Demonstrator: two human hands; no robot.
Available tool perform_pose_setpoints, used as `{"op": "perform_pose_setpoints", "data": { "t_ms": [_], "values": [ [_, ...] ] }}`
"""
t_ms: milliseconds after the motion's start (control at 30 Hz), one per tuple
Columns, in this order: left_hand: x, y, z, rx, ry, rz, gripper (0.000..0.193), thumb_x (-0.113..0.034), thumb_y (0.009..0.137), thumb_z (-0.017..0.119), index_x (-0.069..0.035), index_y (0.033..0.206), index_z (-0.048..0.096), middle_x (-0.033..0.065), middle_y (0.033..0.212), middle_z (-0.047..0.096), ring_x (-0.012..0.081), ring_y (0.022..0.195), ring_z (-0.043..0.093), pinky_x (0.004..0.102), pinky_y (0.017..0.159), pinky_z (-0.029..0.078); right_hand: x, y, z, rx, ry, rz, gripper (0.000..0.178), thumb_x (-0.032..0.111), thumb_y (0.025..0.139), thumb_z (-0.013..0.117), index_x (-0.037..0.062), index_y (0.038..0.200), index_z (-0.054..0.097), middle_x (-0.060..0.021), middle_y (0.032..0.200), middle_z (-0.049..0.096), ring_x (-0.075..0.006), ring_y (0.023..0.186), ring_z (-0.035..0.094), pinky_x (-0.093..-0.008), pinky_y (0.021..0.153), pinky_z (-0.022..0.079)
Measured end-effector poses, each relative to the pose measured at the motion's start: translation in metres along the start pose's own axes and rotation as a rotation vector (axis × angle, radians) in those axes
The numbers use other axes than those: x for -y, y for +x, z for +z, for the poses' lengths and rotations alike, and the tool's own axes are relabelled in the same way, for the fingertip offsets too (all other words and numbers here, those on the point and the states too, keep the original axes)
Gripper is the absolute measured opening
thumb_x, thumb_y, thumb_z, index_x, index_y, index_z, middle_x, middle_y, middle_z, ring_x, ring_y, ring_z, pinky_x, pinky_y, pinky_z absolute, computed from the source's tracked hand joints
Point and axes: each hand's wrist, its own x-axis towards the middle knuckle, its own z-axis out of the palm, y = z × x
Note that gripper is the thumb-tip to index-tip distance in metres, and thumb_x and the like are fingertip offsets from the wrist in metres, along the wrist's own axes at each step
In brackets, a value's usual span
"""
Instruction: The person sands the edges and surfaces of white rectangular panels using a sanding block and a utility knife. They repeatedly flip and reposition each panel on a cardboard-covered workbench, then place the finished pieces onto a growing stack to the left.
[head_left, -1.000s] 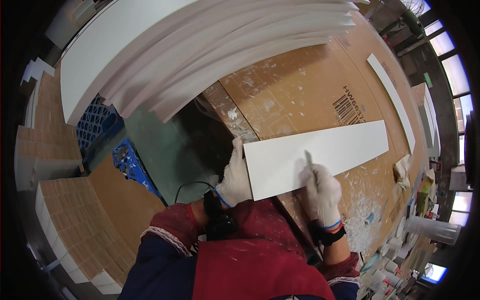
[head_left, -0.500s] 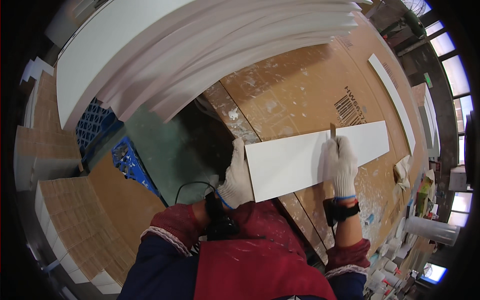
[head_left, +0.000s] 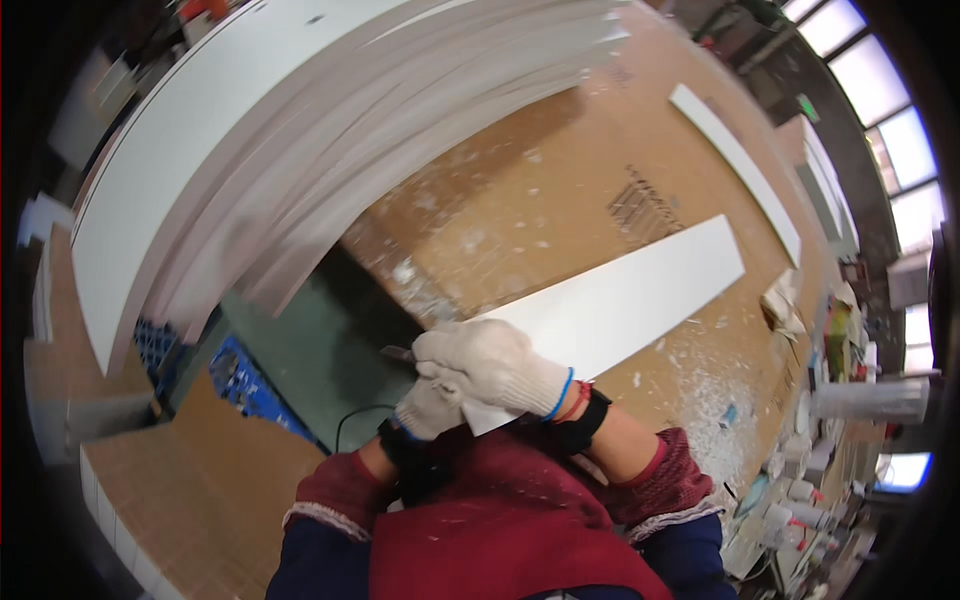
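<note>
Both gloved hands met at the near-left end of the white strip [head_left: 620,300] — its length ran far-right across the table [head_left: 560,190] — the right hand [head_left: 490,365] closed on a thin blade [head_left: 398,353], the left hand [head_left: 432,408] pressing the strip.

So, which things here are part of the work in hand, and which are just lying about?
In use:
- white strip board, under both hands
- right hand, gloved, at the board's near end, holding a thin metal tool
- left hand, gloved, at the board's near end

Lying about:
- stack of white panels
- narrow white strip
- blue crate
- cardboard table cover
</note>
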Motion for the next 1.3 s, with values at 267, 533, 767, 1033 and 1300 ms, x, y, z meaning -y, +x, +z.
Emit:
{"op": "perform_pose_setpoints", "data": {
  "t_ms": [267,533,767,1033,1300],
  "values": [
    [-0.048,0.037,0.011,-0.148,-1.288,-0.577,0.037,-0.011,0.089,0.057,0.004,0.122,0.05,0.0139,0.114,0.061,0.0262,0.105,0.062,0.0387,0.092,0.051,-0.044,-0.128,-0.07,-0.459,0.242,0.667,0.024,0.018,0.09,0.058,0.0004,0.105,0.065,-0.0099,0.084,0.067,-0.0164,0.077,0.064,-0.0299,0.071,0.05],
    [-0.054,0.039,0.001,-0.087,-0.823,-0.578,0.033,-0.004,0.091,0.054,0.007,0.122,0.052,0.0141,0.11,0.064,0.0234,0.099,0.064,0.0329,0.085,0.053,-0.045,-0.27,-0.065,-0.837,0.358,0.98,0.026,0.022,0.088,0.06,-0.0009,0.099,0.063,-0.0105,0.077,0.06,-0.0163,0.071,0.057,-0.0303,0.067,0.047],
    [-0.051,0.04,-0.001,-0.231,-1.142,-0.749,0.045,-0.001,0.084,0.055,0.008,0.127,0.047,0.0189,0.112,0.062,0.0313,0.104,0.064,0.0461,0.09,0.055,-0.057,-0.382,-0.076,-1.159,-0.252,1.34,0.031,0.023,0.083,0.064,-0.0016,0.102,0.059,-0.0173,0.093,0.06,-0.0295,0.087,0.058,-0.0361,0.079,0.046],
    [-0.062,0.049,0.007,-0.338,-1.14,-0.733,0.048,-0.021,0.092,0.062,0.001,0.132,0.046,0.017,0.126,0.057,0.0345,0.113,0.059,0.0502,0.094,0.053,-0.057,-0.417,-0.075,-1.088,0.096,1.483,0.031,0.028,0.082,0.065,-0.0008,0.092,0.059,-0.0192,0.089,0.06,-0.0297,0.082,0.059,-0.0392,0.071,0.045],
    [-0.061,0.051,0.004,-0.406,-1.084,-0.793,0.045,-0.017,0.094,0.058,0.0,0.133,0.044,0.0172,0.125,0.057,0.0341,0.111,0.059,0.0515,0.093,0.053,-0.072,-0.385,-0.086,-0.777,-0.161,1.688,0.037,0.038,0.079,0.067,0.0022,0.087,0.063,-0.0188,0.085,0.064,-0.0368,0.078,0.062,-0.0438,0.071,0.047]
  ]
}}
